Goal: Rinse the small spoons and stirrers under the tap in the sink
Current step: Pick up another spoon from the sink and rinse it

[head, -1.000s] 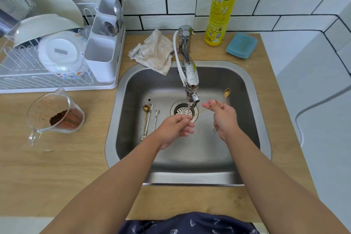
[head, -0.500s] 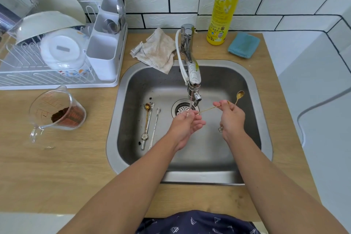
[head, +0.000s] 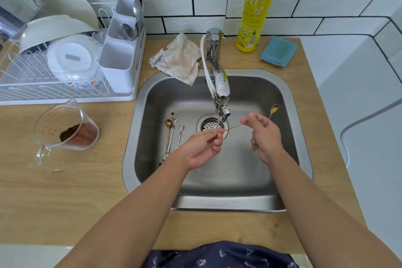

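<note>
Over the steel sink (head: 289,102), a thin gold stirrer (head: 233,127) spans between my hands under the running tap (head: 220,93). My left hand (head: 203,146) pinches its wet end in the stream, above the drain (head: 210,125). My right hand (head: 264,137) holds its other end and also grips a gold spoon (head: 273,110), bowl pointing up and flower charm hanging below the palm. A gold spoon (head: 168,131) and two silver spoons (head: 177,135) lie on the sink floor at the left.
A dish rack (head: 65,67) with bowls and a cutlery holder stands at the back left. A glass measuring cup (head: 65,130) with brown powder lies left of the sink. Behind the sink lie a beige cloth (head: 180,59), a yellow soap bottle (head: 256,6) and a blue sponge (head: 278,51).
Both hands stay under the tap. My left fingers have shifted slightly along the stirrer, and the gold spoon in my right hand has tilted a little further right.
</note>
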A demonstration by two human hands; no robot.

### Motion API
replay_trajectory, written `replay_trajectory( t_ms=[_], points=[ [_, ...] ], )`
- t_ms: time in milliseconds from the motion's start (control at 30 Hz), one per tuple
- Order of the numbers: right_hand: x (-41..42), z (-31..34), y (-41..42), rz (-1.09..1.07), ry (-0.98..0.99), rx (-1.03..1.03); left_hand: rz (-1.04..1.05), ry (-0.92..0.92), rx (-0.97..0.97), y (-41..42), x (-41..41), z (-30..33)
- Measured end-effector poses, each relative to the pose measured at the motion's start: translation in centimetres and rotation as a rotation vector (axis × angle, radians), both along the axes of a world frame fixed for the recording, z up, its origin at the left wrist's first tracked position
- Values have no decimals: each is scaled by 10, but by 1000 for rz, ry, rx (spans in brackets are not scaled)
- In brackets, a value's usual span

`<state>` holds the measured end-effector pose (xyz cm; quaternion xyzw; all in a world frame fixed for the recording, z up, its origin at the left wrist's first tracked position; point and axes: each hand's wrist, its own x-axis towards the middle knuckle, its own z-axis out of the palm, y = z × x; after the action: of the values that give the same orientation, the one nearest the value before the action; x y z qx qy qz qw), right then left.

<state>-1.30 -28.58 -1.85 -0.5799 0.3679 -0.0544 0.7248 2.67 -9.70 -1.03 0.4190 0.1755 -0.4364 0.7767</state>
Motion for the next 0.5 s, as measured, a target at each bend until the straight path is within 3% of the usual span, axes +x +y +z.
replay_trajectory(
  t_ms=[167, 267, 500],
  points=[
    [5, 0, 3, -106, 81, 44, -283, -529, 488, -4, -4, 1],
    [9, 0, 10, -91, 107, 45, -264, -631, 706, -12, -6, 2],
    [8, 0, 30, 179, 102, 49, -265, -466, 457, 1, -12, -3]
  ],
)
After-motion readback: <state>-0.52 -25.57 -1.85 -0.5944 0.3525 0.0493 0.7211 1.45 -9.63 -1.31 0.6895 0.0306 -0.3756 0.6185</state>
